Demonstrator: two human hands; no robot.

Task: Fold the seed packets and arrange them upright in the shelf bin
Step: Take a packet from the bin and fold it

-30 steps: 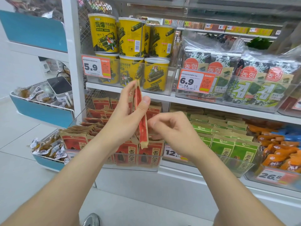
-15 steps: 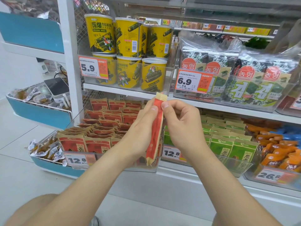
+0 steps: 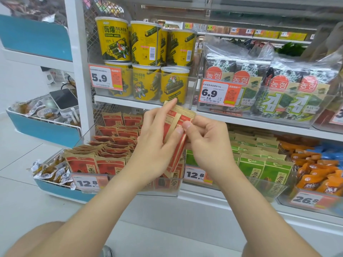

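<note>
Seed packet (image 3: 181, 117), red with kraft-brown edges, is held by both hands in front of the lower shelf, above the front right part of the shelf bin (image 3: 172, 190). It is roughly upright, with its top level with the shelf edge above and its lower end in front of the bin's contents. A slanted brown flap is seen across its upper part.

Left hand (image 3: 157, 141): back turned to the camera, fingers laid almost straight up the packet's left side, index tip at the top edge. The thumb is pressed against the packet's face near the middle.

Right hand (image 3: 207, 143): fingers curled, with the packet's right edge pinched between thumb and fingers. The two thumbs are almost touching.

Both forearms are raised from the bottom of the view and converge at the packet.

Red packets (image 3: 111, 143) are stacked in the bin, some upright at the front. Green packets (image 3: 259, 164) are noted in the next bin to the right.
</note>
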